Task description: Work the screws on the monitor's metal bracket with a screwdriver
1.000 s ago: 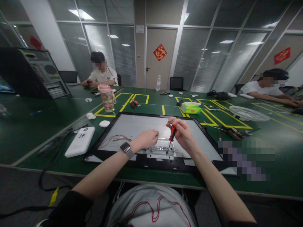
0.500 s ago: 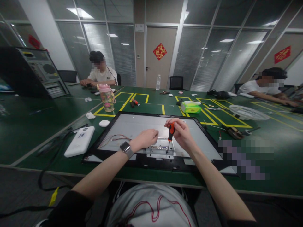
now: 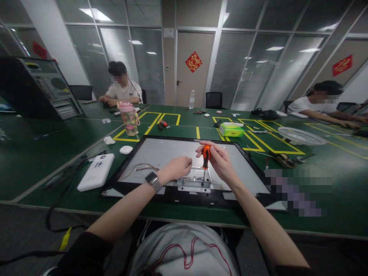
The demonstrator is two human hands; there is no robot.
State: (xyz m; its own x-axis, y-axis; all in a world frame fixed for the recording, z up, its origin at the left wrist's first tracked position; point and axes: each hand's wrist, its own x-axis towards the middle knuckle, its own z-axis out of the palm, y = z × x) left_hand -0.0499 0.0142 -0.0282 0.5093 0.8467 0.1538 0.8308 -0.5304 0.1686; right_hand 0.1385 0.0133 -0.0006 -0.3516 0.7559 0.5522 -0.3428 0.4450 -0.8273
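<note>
My right hand (image 3: 220,157) grips an orange and black screwdriver (image 3: 206,156) by its handle. The screwdriver stands nearly upright, its thin shaft reaching down to the right part of a metal bracket (image 3: 188,188). That bracket is at the near edge of a flat grey display panel (image 3: 152,149) with a black frame, lying on the table. My left hand (image 3: 178,168), a watch (image 3: 153,181) on its wrist, is over the panel just left of the screwdriver. Its fingers are curled together, and whatever they hold is hidden. Thin wires (image 3: 140,166) lie left of this hand.
A white power bank (image 3: 96,171) and white oval case (image 3: 125,150) lie left of the panel. Behind stand a pink-lidded bottle (image 3: 128,119) and green tissue pack (image 3: 231,129). A white fan grille (image 3: 301,136) lies right. Two people sit across the green table (image 3: 178,143).
My right hand's fingers have shifted around the screwdriver handle, the forefinger now stretched across its top. My left hand stays in place. The screwdriver's tip remains at the bracket.
</note>
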